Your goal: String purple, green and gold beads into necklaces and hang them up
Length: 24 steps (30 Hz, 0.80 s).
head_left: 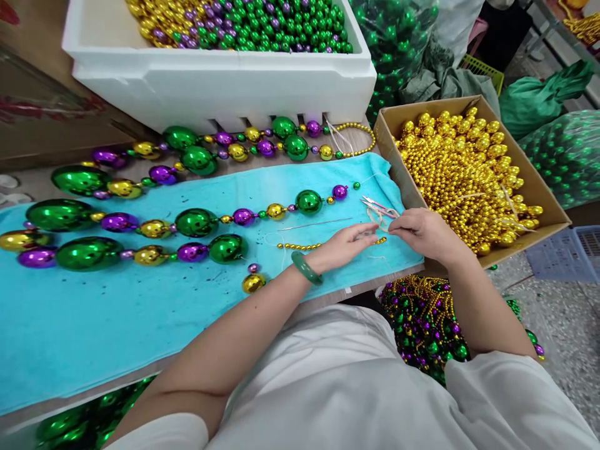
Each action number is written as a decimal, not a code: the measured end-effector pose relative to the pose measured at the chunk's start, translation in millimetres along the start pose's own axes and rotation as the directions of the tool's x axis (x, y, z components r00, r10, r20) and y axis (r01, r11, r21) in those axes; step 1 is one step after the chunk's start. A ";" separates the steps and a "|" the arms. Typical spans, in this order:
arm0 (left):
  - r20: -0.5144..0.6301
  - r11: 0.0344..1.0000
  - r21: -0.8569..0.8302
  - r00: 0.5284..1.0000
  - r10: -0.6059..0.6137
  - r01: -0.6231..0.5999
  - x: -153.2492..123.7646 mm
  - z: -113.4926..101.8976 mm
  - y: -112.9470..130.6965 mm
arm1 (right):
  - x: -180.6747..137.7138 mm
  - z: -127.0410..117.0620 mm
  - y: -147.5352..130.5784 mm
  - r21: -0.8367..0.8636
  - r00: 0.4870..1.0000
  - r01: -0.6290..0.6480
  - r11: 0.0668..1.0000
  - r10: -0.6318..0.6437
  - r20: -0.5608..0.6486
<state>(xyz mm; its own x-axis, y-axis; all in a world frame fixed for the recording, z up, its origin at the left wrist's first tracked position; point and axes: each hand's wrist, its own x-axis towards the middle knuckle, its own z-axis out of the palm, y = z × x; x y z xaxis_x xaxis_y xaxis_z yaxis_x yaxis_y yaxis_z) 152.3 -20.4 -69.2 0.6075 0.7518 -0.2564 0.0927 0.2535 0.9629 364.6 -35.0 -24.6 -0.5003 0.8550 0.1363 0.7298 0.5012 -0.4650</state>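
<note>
My left hand (345, 245), with a green bangle on its wrist, pinches a short strand of small gold beads (300, 246) on the turquoise towel (117, 312). My right hand (424, 232) is closed beside it, fingertips meeting the left at the strand's end with white thread (375, 215). Small scissors (377, 205) lie just beyond the fingers. A long needle or wire (319, 223) lies on the towel. Strings of large green, purple and gold balls (187, 222) stretch across the towel to the left.
A cardboard box of gold beads (469, 172) sits at the right. A white foam box (220, 81) of mixed beads stands behind. A pile of mixed bead strands (422, 319) lies below the table edge. Green bags sit far right.
</note>
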 end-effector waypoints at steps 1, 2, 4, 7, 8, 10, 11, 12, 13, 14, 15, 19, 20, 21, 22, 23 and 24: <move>0.014 0.998 0.004 0.998 0.060 -0.060 4.5 4.9 0.2 | 1.5 -0.9 -3.0 0.013 1.000 0.014 1.000 -0.014 0.001; 0.040 0.994 0.007 0.993 0.108 -0.108 8.1 9.8 0.4 | 2.3 -2.2 -5.8 0.029 1.000 0.022 0.999 -0.022 0.000; 0.090 0.988 -0.005 0.984 0.152 -0.152 11.7 18.0 0.8 | 1.2 -5.9 -10.1 0.068 1.000 0.005 0.998 -0.004 -0.011; 0.093 0.993 -0.049 0.990 0.107 -0.103 7.0 24.1 3.2 | -6.6 -11.9 -10.0 0.134 0.988 -0.104 0.985 0.118 -0.103; 0.081 0.996 -0.051 0.994 0.080 -0.076 3.7 24.4 4.9 | -9.6 -12.9 -8.0 0.167 0.972 -0.142 0.976 0.169 -0.165; 0.063 0.999 -0.034 0.997 0.039 -0.037 -3.2 23.2 9.5 | -13.9 -12.4 -1.9 0.233 0.917 -0.199 0.952 0.265 -0.298; 0.063 0.999 -0.018 0.998 0.030 -0.029 -6.2 21.9 11.8 | -14.6 -11.3 2.0 0.258 0.888 -0.225 0.940 0.307 -0.342; 0.062 1.000 0.000 0.998 0.028 -0.028 -8.8 20.2 13.5 | -14.5 -10.2 6.6 0.277 0.857 -0.253 0.927 0.347 -0.379; 0.061 0.999 0.021 0.998 0.029 -0.030 -11.0 18.1 14.5 | -13.8 -9.6 11.9 0.296 0.821 -0.280 0.913 0.387 -0.420; 0.057 0.998 0.045 0.998 0.031 -0.033 -13.2 15.7 14.5 | -13.0 -9.9 18.1 0.315 0.770 -0.303 0.899 0.426 -0.475; 0.049 0.997 0.072 0.998 0.030 -0.034 -15.7 13.1 13.6 | -12.5 -11.4 25.2 0.338 0.691 -0.316 0.886 0.459 -0.559; 0.031 0.992 0.124 0.999 -0.024 0.020 -30.8 1.0 4.0 | -21.2 -28.3 51.9 0.387 0.337 -0.330 0.861 0.491 -0.804; 0.031 0.992 0.124 0.999 -0.040 0.036 -35.3 -1.9 1.4 | -25.5 -33.0 53.9 0.363 0.371 -0.384 0.849 0.502 -0.781; 0.027 0.991 0.123 0.998 -0.052 0.048 -39.3 -4.5 -0.8 | -29.6 -36.5 52.4 0.291 0.442 -0.456 0.841 0.497 -0.747; 0.017 0.991 0.120 0.998 -0.060 0.057 -42.6 -6.8 -2.4 | -32.6 -38.3 46.8 0.167 0.532 -0.511 0.843 0.463 -0.709; 0.002 0.991 0.116 0.998 -0.065 0.064 -44.8 -8.5 -3.3 | -33.9 -37.6 37.2 0.019 0.632 -0.525 0.851 0.405 -0.661; -0.014 0.991 0.111 0.998 -0.068 0.069 -46.0 -9.8 -3.2 | -33.0 -34.2 24.3 -0.128 0.705 -0.490 0.862 0.306 -0.639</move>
<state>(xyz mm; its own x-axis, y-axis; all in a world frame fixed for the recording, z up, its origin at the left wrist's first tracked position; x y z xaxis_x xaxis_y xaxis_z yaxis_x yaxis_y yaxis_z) 116.4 -49.8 -61.3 0.5888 0.7410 -0.3228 0.2214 0.2362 0.9461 414.8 -46.5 -10.4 0.1683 0.8416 0.5132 0.9341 0.0301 -0.3557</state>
